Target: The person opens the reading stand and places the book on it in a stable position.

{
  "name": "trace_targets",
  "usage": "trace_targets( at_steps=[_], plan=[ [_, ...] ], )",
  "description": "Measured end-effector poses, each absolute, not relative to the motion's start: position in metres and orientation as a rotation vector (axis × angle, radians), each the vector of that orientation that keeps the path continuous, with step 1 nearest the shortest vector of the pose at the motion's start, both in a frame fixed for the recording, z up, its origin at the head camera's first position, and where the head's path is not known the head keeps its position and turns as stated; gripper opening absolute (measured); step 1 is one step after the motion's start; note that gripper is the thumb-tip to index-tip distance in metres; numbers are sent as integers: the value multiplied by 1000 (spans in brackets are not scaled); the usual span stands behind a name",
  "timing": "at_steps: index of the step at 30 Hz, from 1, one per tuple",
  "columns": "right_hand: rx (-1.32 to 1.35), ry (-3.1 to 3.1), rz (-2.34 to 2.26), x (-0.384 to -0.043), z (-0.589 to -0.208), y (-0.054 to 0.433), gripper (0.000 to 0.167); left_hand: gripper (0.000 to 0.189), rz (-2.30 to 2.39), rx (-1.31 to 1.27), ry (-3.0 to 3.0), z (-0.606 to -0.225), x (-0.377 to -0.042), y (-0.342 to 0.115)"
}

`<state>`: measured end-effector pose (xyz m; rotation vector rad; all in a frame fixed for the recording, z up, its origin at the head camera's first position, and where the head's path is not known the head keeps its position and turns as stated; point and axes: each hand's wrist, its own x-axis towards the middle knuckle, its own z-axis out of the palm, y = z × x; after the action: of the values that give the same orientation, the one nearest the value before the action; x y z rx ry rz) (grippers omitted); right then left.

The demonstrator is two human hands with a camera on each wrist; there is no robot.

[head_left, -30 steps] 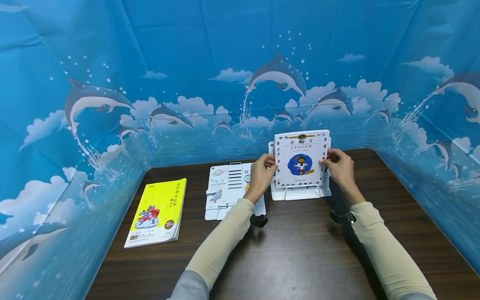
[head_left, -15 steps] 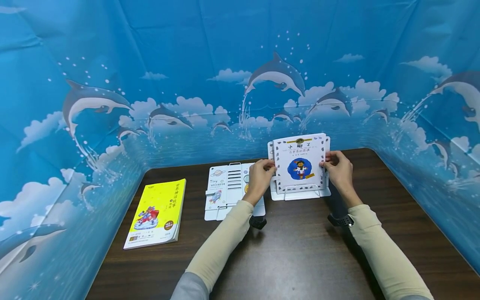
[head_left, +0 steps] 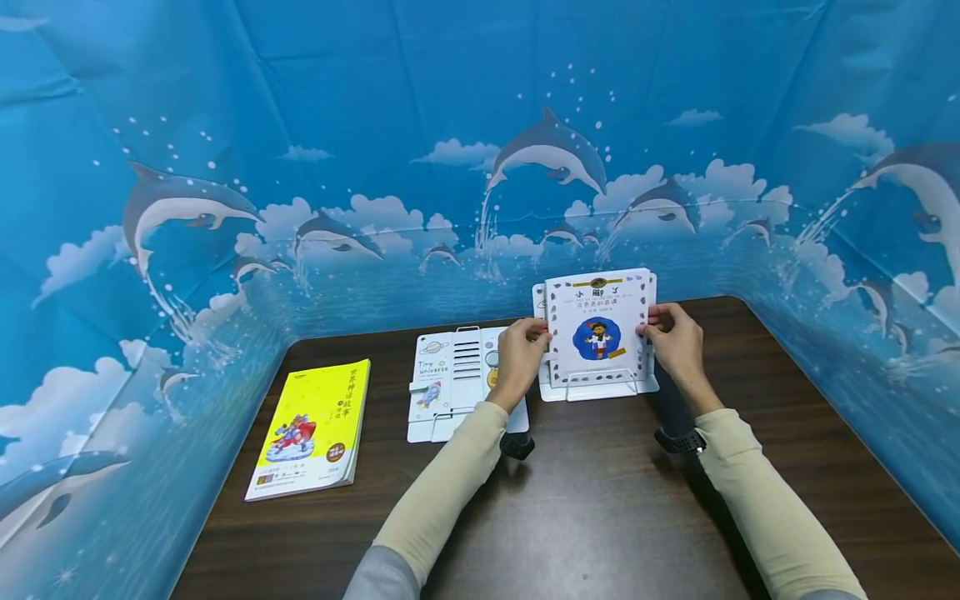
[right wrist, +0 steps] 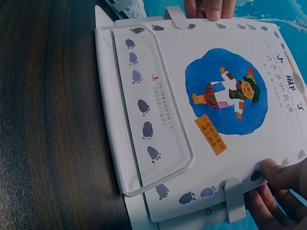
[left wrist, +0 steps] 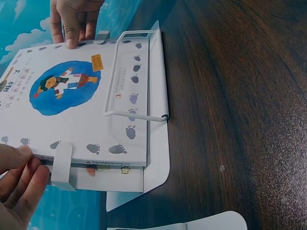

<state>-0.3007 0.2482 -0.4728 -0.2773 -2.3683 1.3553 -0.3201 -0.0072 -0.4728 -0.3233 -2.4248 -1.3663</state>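
Observation:
A white picture book (head_left: 597, 329) with a footprint border and a blue oval picture leans upright on a white book stand (head_left: 555, 390). The stand's wire holder (left wrist: 112, 86) crosses the lower part of the cover. White side clips (right wrist: 234, 200) reach over both side edges. My left hand (head_left: 522, 358) pinches the book's left edge, with its thumb (left wrist: 21, 154) at the cover's border. On the opposite edge my right hand (head_left: 677, 343) pinches the book, the thumb (right wrist: 278, 173) on the front and the fingers curled beneath.
A second white stand (head_left: 438, 383), printed "Tiny universe", lies flat left of the upright one, partly behind my left forearm. Further left lies a thick yellow book (head_left: 311, 425) on the dark wooden table (head_left: 585, 500). A blue dolphin-print curtain (head_left: 420, 108) surrounds the table's back and sides.
The picture book has moved down on the stand, so its lower edge now sits behind the wire holder. Both hands keep their grip on its sides, almost in place.

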Motion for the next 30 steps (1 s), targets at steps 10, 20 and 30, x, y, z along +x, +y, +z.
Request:
trace_targets(
  at_steps=[10, 20, 30],
  plan=[
    [-238, -2273, 1320, -289, -475, 245, 26, 12, -1406, -344, -2391, -472, -315, -17],
    [-100, -2228, 1359, -264, -467, 211, 14, 12, -1520, -339, -2360, -474, -306, -67],
    [154, -2389, 1483, -243, -480, 161, 7, 13, -1505, -274, -2433, -488, -286, -131]
  ],
)
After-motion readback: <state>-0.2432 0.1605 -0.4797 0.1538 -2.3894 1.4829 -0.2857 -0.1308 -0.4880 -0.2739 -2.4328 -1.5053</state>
